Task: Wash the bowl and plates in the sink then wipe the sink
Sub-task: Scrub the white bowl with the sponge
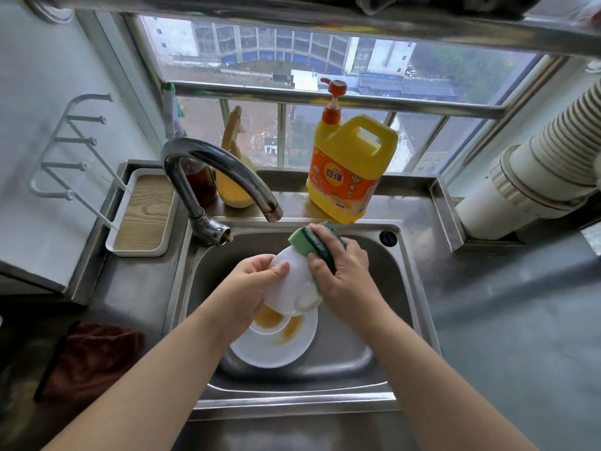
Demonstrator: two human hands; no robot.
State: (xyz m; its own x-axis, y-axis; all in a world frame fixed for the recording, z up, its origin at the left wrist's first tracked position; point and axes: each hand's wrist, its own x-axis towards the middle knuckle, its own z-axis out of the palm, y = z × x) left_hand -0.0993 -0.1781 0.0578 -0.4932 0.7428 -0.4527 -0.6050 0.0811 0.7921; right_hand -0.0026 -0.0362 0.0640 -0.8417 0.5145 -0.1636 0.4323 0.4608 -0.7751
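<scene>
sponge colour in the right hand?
Green sponge with a darker green scouring layer, gripped by the right hand. Head view, the only one.

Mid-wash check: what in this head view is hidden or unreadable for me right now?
- Inside of the white bowl: faces away; left hand and sponge cover it.
- Plates in the sink: partly under bowl and forearm; count unclear.
- Tap: water flow not discernible.
- Detergent bottle small print: too small.
</scene>
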